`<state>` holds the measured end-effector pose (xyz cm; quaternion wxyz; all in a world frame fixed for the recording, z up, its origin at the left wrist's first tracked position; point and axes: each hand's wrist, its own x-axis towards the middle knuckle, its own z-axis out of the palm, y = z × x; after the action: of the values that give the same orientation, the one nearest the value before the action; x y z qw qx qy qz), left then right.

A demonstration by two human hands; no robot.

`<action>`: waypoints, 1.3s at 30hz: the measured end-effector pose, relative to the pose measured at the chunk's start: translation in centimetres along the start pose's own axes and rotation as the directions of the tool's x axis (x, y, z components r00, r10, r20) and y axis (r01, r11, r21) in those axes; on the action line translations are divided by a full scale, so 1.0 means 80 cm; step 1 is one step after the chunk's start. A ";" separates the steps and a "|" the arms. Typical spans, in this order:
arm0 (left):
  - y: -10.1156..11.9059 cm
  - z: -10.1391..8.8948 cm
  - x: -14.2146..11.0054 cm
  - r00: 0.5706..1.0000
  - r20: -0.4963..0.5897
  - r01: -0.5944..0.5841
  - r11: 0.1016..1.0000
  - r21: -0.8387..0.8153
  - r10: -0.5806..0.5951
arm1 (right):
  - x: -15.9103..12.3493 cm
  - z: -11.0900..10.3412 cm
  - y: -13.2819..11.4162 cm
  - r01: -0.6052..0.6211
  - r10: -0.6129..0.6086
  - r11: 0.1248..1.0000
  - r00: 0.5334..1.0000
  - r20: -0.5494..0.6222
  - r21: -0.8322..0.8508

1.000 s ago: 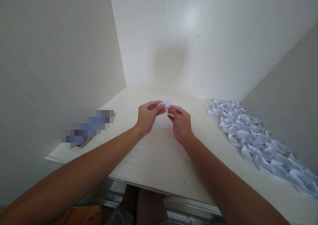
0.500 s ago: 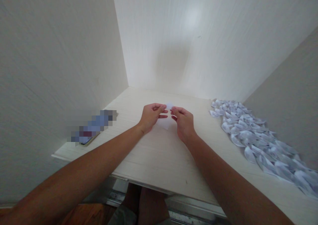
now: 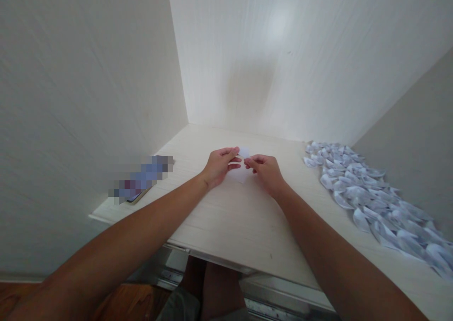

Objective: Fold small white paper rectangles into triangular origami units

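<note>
Over the middle of a pale wooden desk (image 3: 226, 226), my left hand (image 3: 220, 165) and my right hand (image 3: 268, 171) both pinch a small white piece of paper (image 3: 242, 167). The fingertips of the two hands nearly meet at the paper's top edge. The paper hangs between the hands, just above the desk surface. Its lower part is partly hidden behind my fingers.
A long heap of several folded white paper shapes (image 3: 368, 200) runs along the desk's right side by the grey wall. A phone with a blurred screen (image 3: 139, 183) lies at the left edge. White walls close in the back and left.
Both hands have stayed together on the paper, with the fingers shifting slightly. The view has turned a little to the left, so everything sits further right in the picture.
</note>
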<state>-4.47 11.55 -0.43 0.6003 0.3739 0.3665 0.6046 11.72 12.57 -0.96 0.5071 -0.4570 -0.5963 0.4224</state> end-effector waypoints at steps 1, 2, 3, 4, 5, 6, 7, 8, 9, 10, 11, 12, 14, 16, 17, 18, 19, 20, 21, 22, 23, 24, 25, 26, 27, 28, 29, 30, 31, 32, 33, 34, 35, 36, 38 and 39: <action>0.000 0.001 -0.001 1.000 0.007 -0.011 1.000 -0.009 0.011 | -0.001 0.002 -0.001 0.005 -0.005 1.000 1.000 -0.014 0.022; 0.000 0.001 -0.002 0.999 0.012 -0.031 0.999 -0.007 0.031 | -0.003 0.003 -0.003 0.008 -0.007 0.999 1.000 -0.021 0.039; 0.000 0.002 -0.002 0.999 0.014 -0.052 0.999 0.002 0.052 | -0.004 0.005 -0.004 0.005 -0.004 0.999 1.000 -0.021 0.051; 0.001 0.002 -0.003 0.998 0.013 -0.070 0.997 0.015 0.069 | -0.005 0.005 -0.005 0.001 0.000 0.999 1.000 -0.015 0.054; 0.002 0.001 -0.003 0.997 0.008 -0.082 0.996 0.027 0.082 | -0.006 0.006 -0.006 -0.005 0.005 0.999 1.000 -0.003 0.050; 0.003 0.001 -0.003 0.996 0.004 -0.090 0.995 0.038 0.090 | -0.007 0.006 -0.006 -0.013 0.012 0.999 1.000 0.015 0.042; 0.004 0.000 -0.003 0.995 0.000 -0.096 0.994 0.048 0.096 | -0.007 0.006 -0.007 -0.022 0.021 0.999 0.999 0.032 0.032; 0.005 0.000 -0.003 0.995 -0.004 -0.102 0.993 0.059 0.103 | -0.008 0.006 -0.007 -0.033 0.031 0.999 0.998 0.045 0.025; 0.005 0.000 -0.003 0.994 -0.009 -0.110 0.992 0.069 0.111 | -0.008 0.007 -0.007 -0.044 0.043 0.999 0.998 0.052 0.026; 0.006 0.000 -0.003 0.993 -0.014 -0.119 0.990 0.078 0.121 | -0.009 0.007 -0.007 -0.058 0.056 0.998 0.997 0.052 0.037; 0.005 0.001 -0.003 0.991 -0.015 -0.129 0.988 0.087 0.131 | -0.009 0.008 -0.006 -0.070 0.067 0.996 0.997 0.047 0.056; 0.005 0.002 -0.004 0.990 -0.007 -0.136 0.986 0.098 0.138 | -0.009 0.008 -0.006 -0.079 0.076 0.994 0.996 0.039 0.078; 0.003 0.003 -0.005 0.990 0.034 -0.143 0.982 0.127 0.139 | -0.009 0.009 -0.006 -0.092 0.089 0.990 0.996 0.031 0.110; 0.001 0.005 -0.007 0.988 0.081 -0.141 0.977 0.162 0.129 | -0.009 0.011 -0.006 -0.098 0.094 0.988 0.995 0.036 0.123; 0.001 0.005 -0.008 0.988 0.096 -0.139 0.975 0.176 0.124 | -0.010 0.012 -0.006 -0.098 0.094 0.987 0.995 0.038 0.124; 0.000 0.005 -0.008 0.987 0.101 -0.139 0.973 0.183 0.122 | -0.010 0.013 -0.006 -0.097 0.093 0.987 0.995 0.040 0.125; -0.001 0.005 -0.009 0.987 0.104 -0.139 0.972 0.188 0.120 | -0.011 0.014 -0.007 -0.096 0.091 0.987 0.995 0.043 0.127; -0.001 0.004 -0.009 0.987 0.108 -0.138 0.972 0.193 0.119 | -0.012 0.014 -0.007 -0.096 0.091 0.987 0.995 0.047 0.131; -0.001 0.004 -0.009 0.987 0.113 -0.135 0.971 0.198 0.114 | -0.012 0.015 -0.007 -0.097 0.091 0.986 0.995 0.050 0.137; -0.002 0.003 -0.009 0.987 0.121 -0.129 0.970 0.205 0.106 | -0.013 0.016 -0.007 -0.099 0.092 0.985 0.994 0.051 0.144; -0.002 0.003 -0.008 0.987 0.129 -0.120 0.970 0.211 0.094 | -0.014 0.017 -0.008 -0.100 0.093 0.983 0.994 0.051 0.152; -0.002 0.003 -0.008 0.988 0.135 -0.106 0.971 0.213 0.079 | -0.014 0.017 -0.008 -0.100 0.094 0.982 0.994 0.050 0.160; -0.001 0.002 -0.008 0.988 0.141 -0.092 0.973 0.212 0.063 | -0.014 0.018 -0.007 -0.098 0.092 0.982 0.995 0.047 0.163; -0.001 0.002 -0.008 0.988 0.144 -0.082 0.975 0.208 0.052 | -0.015 0.018 -0.007 -0.093 0.087 0.983 0.995 0.042 0.160; 0.000 0.002 -0.009 0.988 0.146 -0.077 0.976 0.205 0.048 | -0.015 0.018 -0.007 -0.085 0.080 0.985 0.996 0.041 0.150; 0.001 0.003 -0.009 0.988 0.144 -0.080 0.976 0.202 0.051 | -0.014 0.019 -0.007 -0.076 0.071 0.988 0.997 0.044 0.137; 0.002 0.003 -0.010 0.988 0.141 -0.088 0.976 0.200 0.060 | -0.014 0.019 -0.007 -0.067 0.061 0.990 0.997 0.051 0.122; 0.003 0.004 -0.010 0.988 0.138 -0.100 0.975 0.197 0.073 | -0.014 0.019 -0.007 -0.058 0.052 0.992 0.997 0.060 0.110; 0.004 0.004 -0.011 0.987 0.134 -0.112 0.975 0.194 0.086 | -0.014 0.019 -0.008 -0.051 0.044 0.993 0.997 0.069 0.104; 0.005 0.005 -0.011 0.986 0.132 -0.122 0.974 0.191 0.098 | -0.015 0.019 -0.008 -0.047 0.039 0.994 0.996 0.074 0.104; 0.006 0.005 -0.012 0.985 0.135 -0.128 0.974 0.189 0.104 | -0.015 0.019 -0.009 -0.044 0.036 0.993 0.997 0.074 0.108; 0.007 0.006 -0.012 0.985 0.140 -0.131 0.973 0.192 0.105 | -0.015 0.019 -0.010 -0.042 0.033 0.992 0.997 0.071 0.115; 0.007 0.006 -0.012 0.984 0.148 -0.132 0.971 0.200 0.103 | -0.014 0.019 -0.010 -0.041 0.033 0.992 0.997 0.068 0.123; 0.007 0.006 -0.012 0.983 0.155 -0.129 0.969 0.210 0.098 | -0.014 0.018 -0.011 -0.041 0.033 0.991 0.997 0.063 0.128; 0.007 0.005 -0.010 0.984 0.157 -0.120 0.968 0.219 0.087 | -0.014 0.017 -0.010 -0.049 0.042 0.990 0.998 0.054 0.130; 0.007 0.004 -0.009 0.985 0.146 -0.119 0.970 0.214 0.088 | -0.014 0.017 -0.010 -0.054 0.048 0.990 0.998 0.047 0.127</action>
<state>-4.43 10.82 0.21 0.5459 0.4976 0.3700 0.5634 10.36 11.25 -0.60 0.5112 -0.4291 -0.5671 0.4825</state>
